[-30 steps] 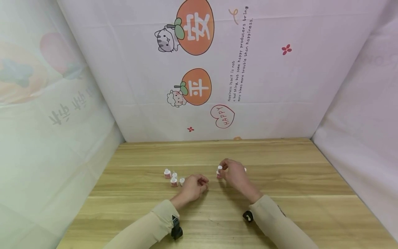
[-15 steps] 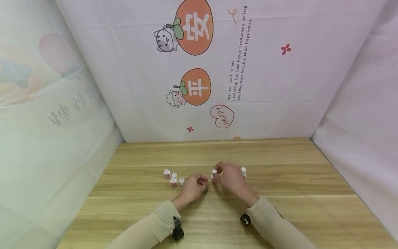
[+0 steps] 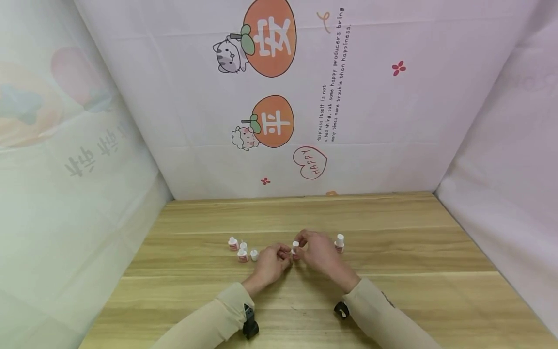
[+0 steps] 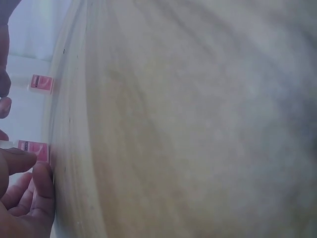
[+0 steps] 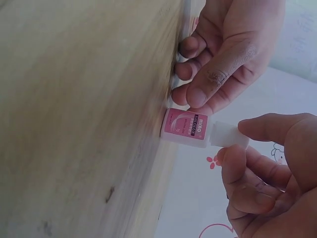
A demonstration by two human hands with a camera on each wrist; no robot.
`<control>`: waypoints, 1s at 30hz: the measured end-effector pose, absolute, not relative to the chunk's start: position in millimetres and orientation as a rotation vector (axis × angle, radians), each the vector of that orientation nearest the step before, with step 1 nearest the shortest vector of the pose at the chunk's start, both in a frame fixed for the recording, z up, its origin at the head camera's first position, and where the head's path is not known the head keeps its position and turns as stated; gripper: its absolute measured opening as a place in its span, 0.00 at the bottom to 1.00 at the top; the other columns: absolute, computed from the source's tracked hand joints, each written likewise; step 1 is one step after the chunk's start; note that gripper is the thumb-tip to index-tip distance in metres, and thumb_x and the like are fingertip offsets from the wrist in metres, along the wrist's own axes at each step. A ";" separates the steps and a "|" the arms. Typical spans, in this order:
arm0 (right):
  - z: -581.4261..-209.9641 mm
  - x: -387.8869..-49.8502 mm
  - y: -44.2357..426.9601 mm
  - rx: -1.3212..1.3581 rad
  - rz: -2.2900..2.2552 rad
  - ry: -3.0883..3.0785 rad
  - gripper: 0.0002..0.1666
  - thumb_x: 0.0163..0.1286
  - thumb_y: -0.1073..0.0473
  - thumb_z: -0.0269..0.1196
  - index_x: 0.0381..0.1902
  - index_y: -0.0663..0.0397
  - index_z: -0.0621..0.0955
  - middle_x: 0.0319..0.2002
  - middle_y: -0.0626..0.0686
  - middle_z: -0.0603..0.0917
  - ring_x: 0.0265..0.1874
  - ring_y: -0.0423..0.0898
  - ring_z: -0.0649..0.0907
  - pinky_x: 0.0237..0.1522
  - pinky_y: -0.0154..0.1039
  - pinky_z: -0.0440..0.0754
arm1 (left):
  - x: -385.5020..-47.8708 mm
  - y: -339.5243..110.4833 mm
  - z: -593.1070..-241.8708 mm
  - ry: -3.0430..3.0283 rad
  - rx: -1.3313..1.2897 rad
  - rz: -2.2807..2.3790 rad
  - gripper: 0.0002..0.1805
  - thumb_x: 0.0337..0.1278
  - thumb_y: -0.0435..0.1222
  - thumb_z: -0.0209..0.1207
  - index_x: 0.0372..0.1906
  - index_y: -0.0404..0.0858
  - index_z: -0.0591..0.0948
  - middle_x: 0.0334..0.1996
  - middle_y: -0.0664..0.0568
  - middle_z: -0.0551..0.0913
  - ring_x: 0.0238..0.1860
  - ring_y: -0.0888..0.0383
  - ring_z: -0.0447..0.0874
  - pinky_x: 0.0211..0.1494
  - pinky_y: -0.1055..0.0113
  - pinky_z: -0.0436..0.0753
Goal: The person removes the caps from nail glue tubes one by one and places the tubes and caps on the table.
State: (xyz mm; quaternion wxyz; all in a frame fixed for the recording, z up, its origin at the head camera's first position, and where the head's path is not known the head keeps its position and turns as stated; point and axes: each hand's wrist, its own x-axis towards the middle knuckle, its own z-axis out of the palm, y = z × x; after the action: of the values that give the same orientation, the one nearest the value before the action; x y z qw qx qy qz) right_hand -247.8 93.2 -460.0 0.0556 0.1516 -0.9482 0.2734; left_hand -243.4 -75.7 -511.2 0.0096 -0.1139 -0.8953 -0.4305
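In the head view my right hand point(image 3: 320, 253) pinches the white cap of a small glue bottle point(image 5: 187, 128) with a pink label. The bottle stands upright on the wooden table, as the right wrist view shows, with thumb and fingertips on its cap point(image 5: 228, 135). My left hand point(image 3: 269, 266) rests on the table just left of it, fingers loosely bent. Its fingertips point(image 5: 197, 97) lie right beside the bottle's lower side; whether they touch it I cannot tell. A second glue bottle point(image 3: 339, 244) stands upright to the right of my right hand.
Left of my left hand stand two more pink-labelled bottles point(image 3: 242, 256) and two small white pieces point(image 3: 255, 255), whose kind is too small to tell. A printed white cloth point(image 3: 370, 121) rises behind the table point(image 3: 392, 300), with white cloth at both sides.
My right hand has carried the glue bottle leftward and slightly nearer, up beside my left hand. The second bottle behind the right hand has come into full view. My left hand has hardly moved.
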 end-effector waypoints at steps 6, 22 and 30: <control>-462.7 -247.5 91.8 0.490 0.789 -2.866 0.08 0.63 0.52 0.70 0.38 0.43 0.82 0.35 0.46 0.87 0.30 0.42 0.81 0.31 0.38 0.75 | -244.3 -76.5 -511.1 -2.804 -0.377 -1.324 0.08 0.57 0.32 0.67 0.42 0.39 0.84 0.32 0.52 0.88 0.29 0.66 0.81 0.34 0.74 0.79; -463.5 -247.4 90.8 0.470 0.776 -2.858 0.09 0.62 0.50 0.72 0.35 0.41 0.81 0.32 0.43 0.87 0.26 0.41 0.79 0.29 0.38 0.74 | -246.7 -77.0 -513.0 -2.808 -0.388 -1.326 0.06 0.58 0.32 0.67 0.41 0.39 0.85 0.32 0.52 0.88 0.31 0.65 0.82 0.35 0.72 0.79; -465.6 -248.3 91.6 0.493 0.761 -2.860 0.08 0.61 0.51 0.72 0.36 0.40 0.82 0.32 0.43 0.87 0.28 0.41 0.81 0.31 0.39 0.76 | -247.4 -76.7 -514.4 -2.812 -0.417 -1.276 0.05 0.57 0.32 0.67 0.39 0.39 0.85 0.30 0.53 0.88 0.31 0.65 0.82 0.35 0.72 0.79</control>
State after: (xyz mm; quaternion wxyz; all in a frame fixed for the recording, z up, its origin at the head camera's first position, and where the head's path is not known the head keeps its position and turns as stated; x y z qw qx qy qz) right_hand -248.3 91.6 -465.6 0.0706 0.1639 -0.9508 0.2532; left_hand -247.4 -76.7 -514.4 0.0125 -0.1337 -0.9024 -0.4095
